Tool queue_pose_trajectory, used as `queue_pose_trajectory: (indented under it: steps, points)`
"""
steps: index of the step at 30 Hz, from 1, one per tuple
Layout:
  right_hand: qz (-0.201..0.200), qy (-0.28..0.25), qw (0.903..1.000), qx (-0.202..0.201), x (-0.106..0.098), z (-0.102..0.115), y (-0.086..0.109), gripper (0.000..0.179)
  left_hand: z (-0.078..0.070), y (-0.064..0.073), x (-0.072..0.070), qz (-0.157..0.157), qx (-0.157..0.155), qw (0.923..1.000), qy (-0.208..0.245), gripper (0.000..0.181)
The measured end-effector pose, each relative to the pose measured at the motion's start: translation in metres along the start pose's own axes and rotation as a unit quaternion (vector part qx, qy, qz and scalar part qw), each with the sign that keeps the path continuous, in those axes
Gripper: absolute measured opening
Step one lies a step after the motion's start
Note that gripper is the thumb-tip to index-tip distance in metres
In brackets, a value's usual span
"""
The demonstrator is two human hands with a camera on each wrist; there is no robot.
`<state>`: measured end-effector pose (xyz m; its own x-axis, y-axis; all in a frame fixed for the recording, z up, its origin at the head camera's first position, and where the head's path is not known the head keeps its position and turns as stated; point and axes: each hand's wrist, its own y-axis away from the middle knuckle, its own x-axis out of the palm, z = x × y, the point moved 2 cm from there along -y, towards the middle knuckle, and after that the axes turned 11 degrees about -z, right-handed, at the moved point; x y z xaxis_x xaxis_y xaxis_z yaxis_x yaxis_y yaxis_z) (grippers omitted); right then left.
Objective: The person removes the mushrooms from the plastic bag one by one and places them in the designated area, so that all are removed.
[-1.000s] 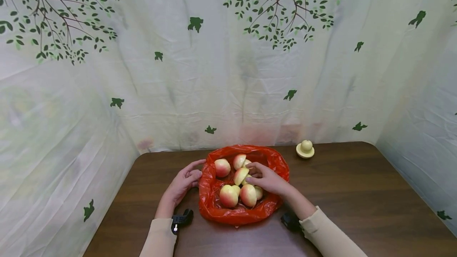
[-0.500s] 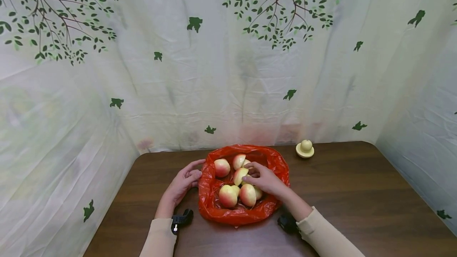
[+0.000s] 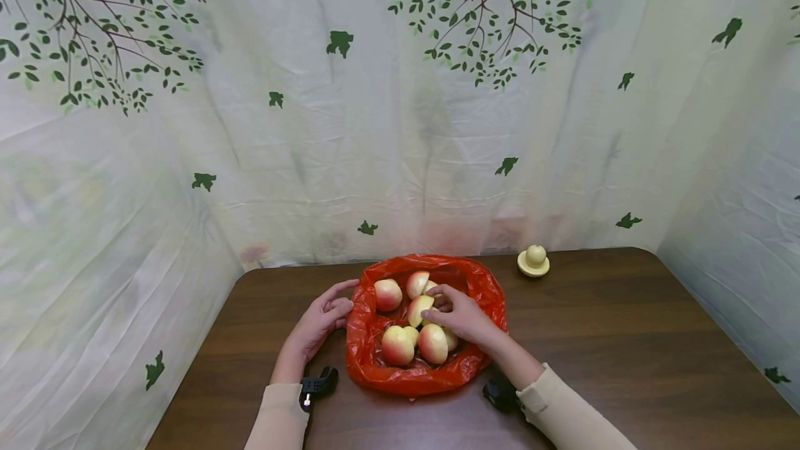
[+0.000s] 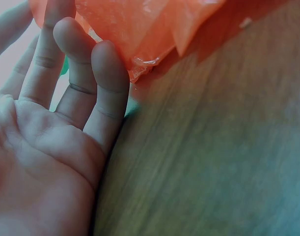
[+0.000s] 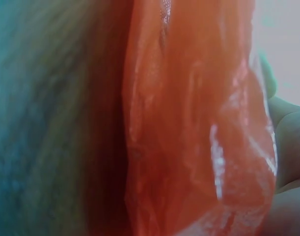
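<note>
A red plastic bag (image 3: 415,385), its rim rolled open, stands on the table and holds several red-and-yellow peaches, some of them cut pieces. My left hand (image 3: 320,321) rests at the bag's left side, fingers loosely bent and fingertips against the plastic; the left wrist view shows its palm facing the bag. Reaching over the right rim, my right hand (image 3: 464,314) pinches a peach piece (image 3: 419,310) in the middle of the bag between thumb and fingers. A whole-looking peach (image 3: 388,294) lies at the back left. The bag wall (image 5: 199,118) hides most of the right hand in the right wrist view.
Near the table's back edge, right of the bag, a pale yellow ball sits on a saucer-shaped piece (image 3: 534,266). The brown wooden table (image 3: 625,353) meets a white leaf-printed curtain (image 3: 387,123) behind and at the sides.
My right hand has shifted slightly left and its thumb has come in against the peach piece. The left hand and the bag have stayed in place.
</note>
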<state>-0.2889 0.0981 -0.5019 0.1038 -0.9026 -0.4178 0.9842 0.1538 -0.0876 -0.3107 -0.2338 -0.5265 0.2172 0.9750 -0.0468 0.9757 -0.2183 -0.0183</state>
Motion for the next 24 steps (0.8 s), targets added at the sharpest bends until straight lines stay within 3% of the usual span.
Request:
queue_pose_trajectory:
  steps: [24]
  points:
    - [0.009, -0.050, 0.9987, 0.005, -0.0010, -0.0001, -0.0008, 0.044, 0.0037, -0.0006, -0.0029, -0.002, -0.001, 1.0000, -0.005, 0.054]
